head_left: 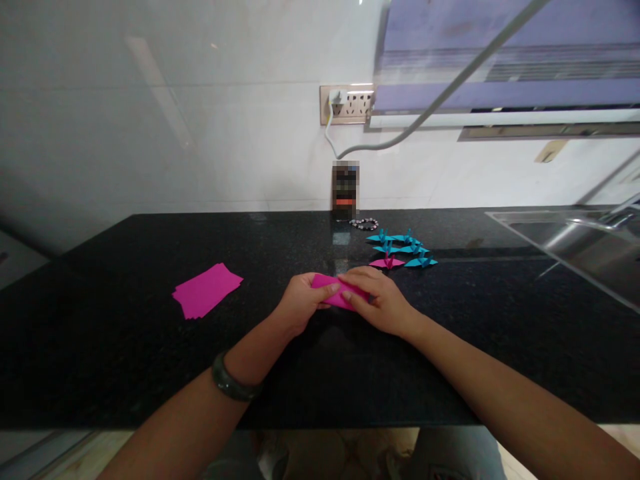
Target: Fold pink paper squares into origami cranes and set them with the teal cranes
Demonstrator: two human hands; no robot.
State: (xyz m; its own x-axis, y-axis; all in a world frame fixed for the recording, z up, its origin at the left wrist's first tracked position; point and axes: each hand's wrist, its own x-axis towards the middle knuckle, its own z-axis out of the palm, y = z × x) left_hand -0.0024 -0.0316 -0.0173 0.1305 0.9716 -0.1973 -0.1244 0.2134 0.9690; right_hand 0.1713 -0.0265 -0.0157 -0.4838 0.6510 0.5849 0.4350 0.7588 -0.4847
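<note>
A folded piece of pink paper (pixel 345 300) is held between both hands, just above or on the black countertop. My left hand (pixel 305 297) pinches its left end, thumb on top. Over the right end, my right hand (pixel 383 300) has its thumb and fingers closed on the paper, partly covering it. Beyond my right hand sit a pink paper crane (pixel 387 263) and several blue paper cranes (pixel 414 249) in close rows. To the left lies a loose stack of pink paper sheets (pixel 206 292).
A phone-like object, blurred out (pixel 345 190), leans against the wall, with a beaded strap (pixel 367 224) beside it. A metal sink (pixel 590 247) is set into the black countertop (pixel 125 353) at right. A grey cable (pixel 425 123) hangs from above near the wall socket (pixel 347 105).
</note>
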